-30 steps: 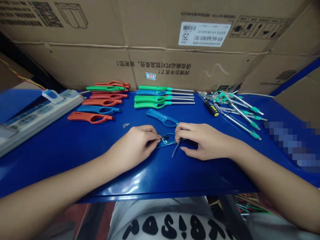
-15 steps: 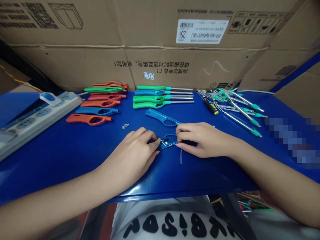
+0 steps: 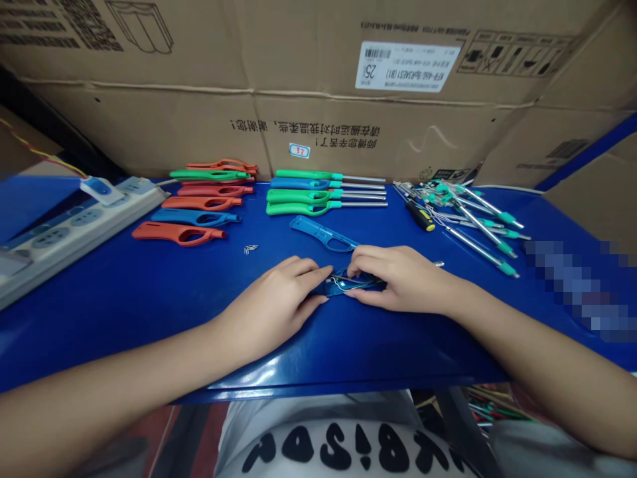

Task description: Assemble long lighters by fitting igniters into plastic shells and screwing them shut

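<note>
– Where do we have the shell (image 3: 329, 290)?
– On the table (image 3: 308, 352), between our hands, nearer us than the other half (image 3: 317, 232)
– And our grip?
– Our left hand (image 3: 276, 292) pinches its left end; our right hand (image 3: 401, 279) curls over its right part, by the wires (image 3: 339, 285), and we cannot tell what it grips

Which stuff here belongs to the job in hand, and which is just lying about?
Job in hand:
wired blue shell, between left hand and right hand
probably also: blue shell half, small metal pieces, screwdriver, teal-tipped tubes, coloured handles, handles with tubes

Just lying about, apparently:
power strip
inserted plug
cardboard box behind
</note>
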